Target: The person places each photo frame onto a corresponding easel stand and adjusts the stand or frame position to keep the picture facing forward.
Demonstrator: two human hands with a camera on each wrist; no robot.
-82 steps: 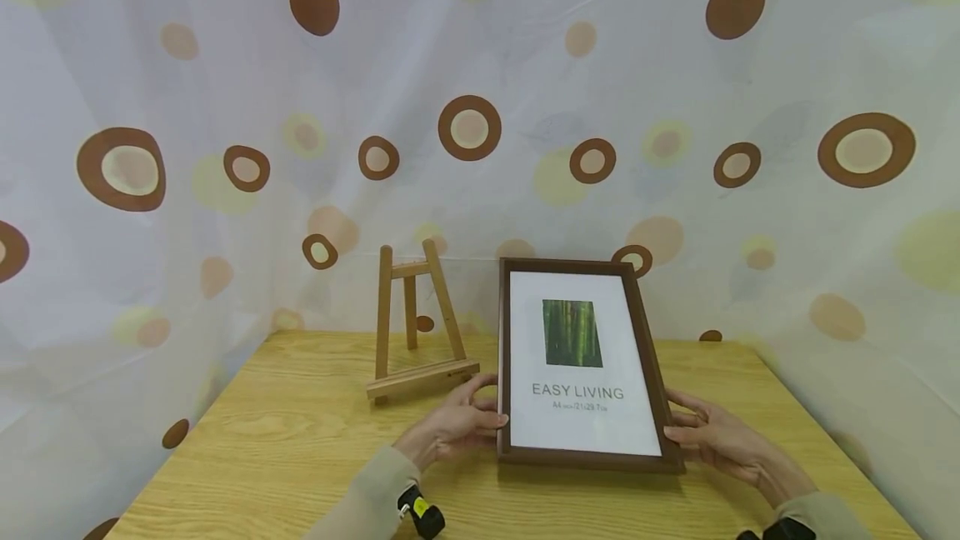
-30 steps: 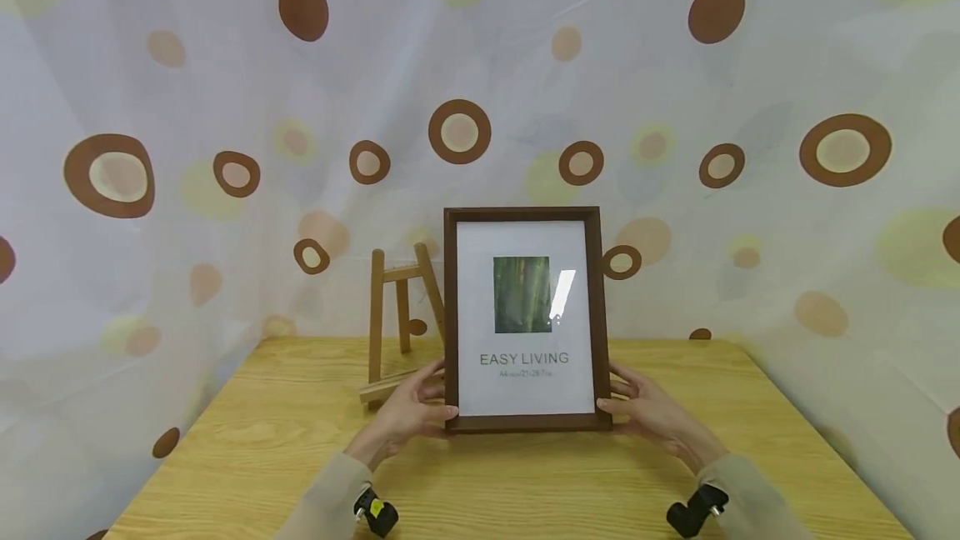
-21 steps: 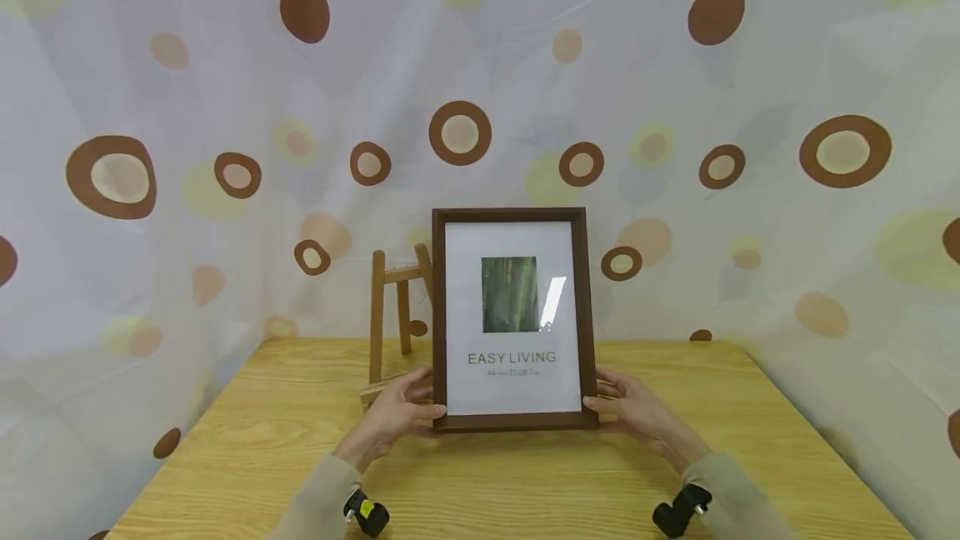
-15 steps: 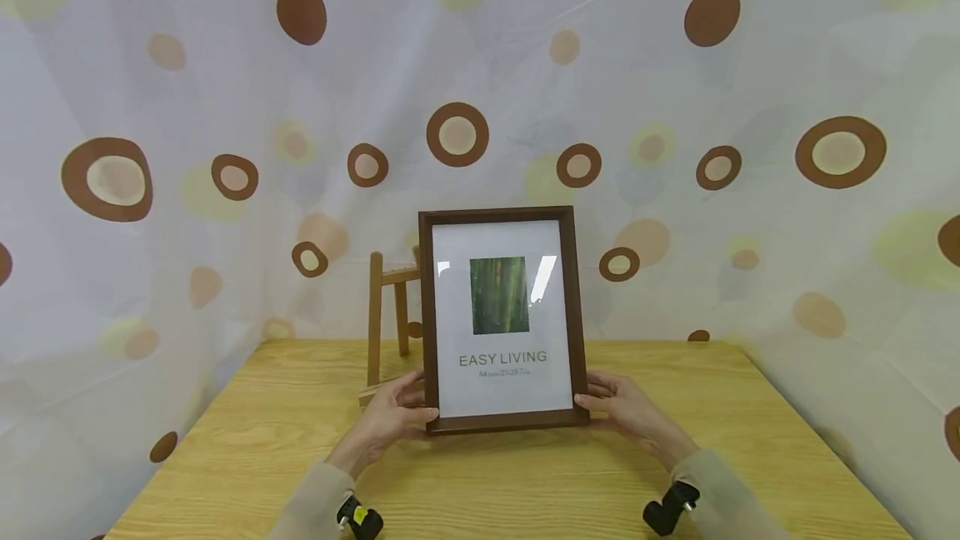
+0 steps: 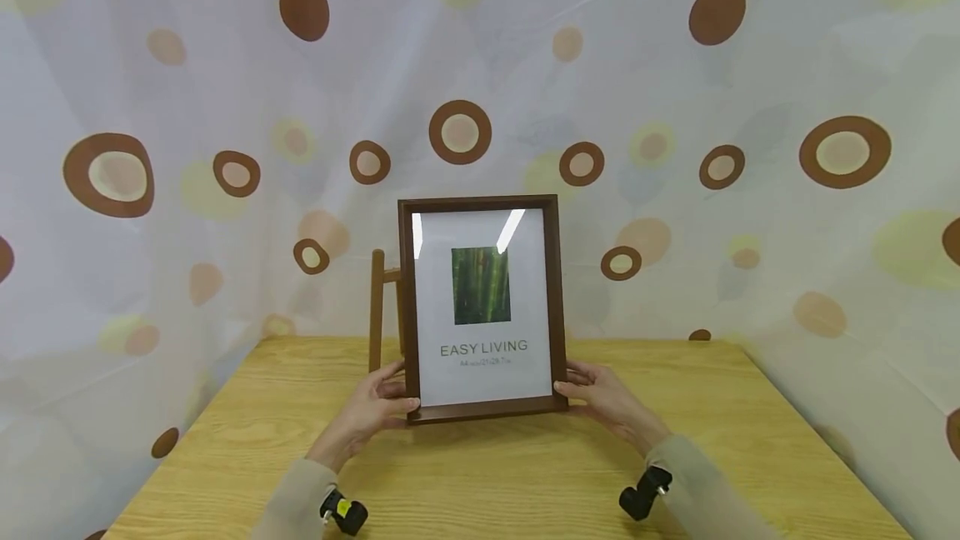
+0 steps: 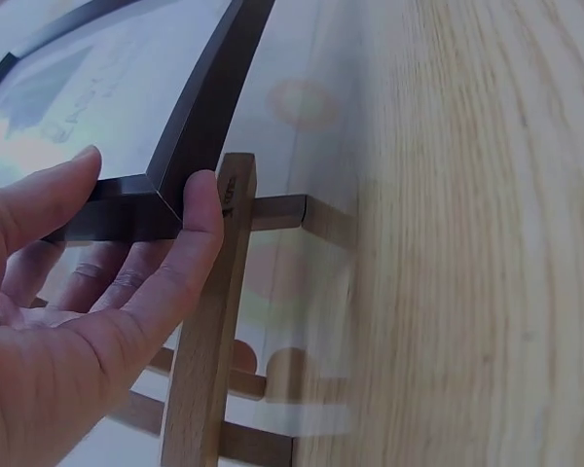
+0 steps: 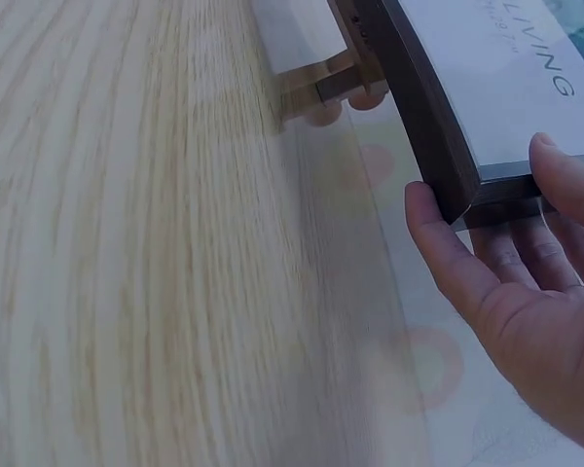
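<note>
A dark brown picture frame [image 5: 483,365] with a green picture and the words EASY LIVING is held up, facing the person. My left hand [image 5: 363,411] grips its lower left side, thumb on the front and fingers behind. On the lower right side, my right hand [image 5: 607,402] grips it the same way. In the left wrist view one finger of the left hand [image 6: 97,321] lies along the frame's bottom corner. A small wooden easel [image 5: 377,307] stands behind the frame, which hides most of it; its ledge [image 6: 204,341] shows under the frame in the left wrist view.
The light wooden table [image 5: 247,432] spreads beneath the hands and the easel. Behind it and at both sides hangs a pale curtain [image 5: 525,48] with brown and yellow dots.
Both hands have carried the picture frame left and raised it, so it went from leaning back, right of the easel, to more upright and covering most of the easel.
</note>
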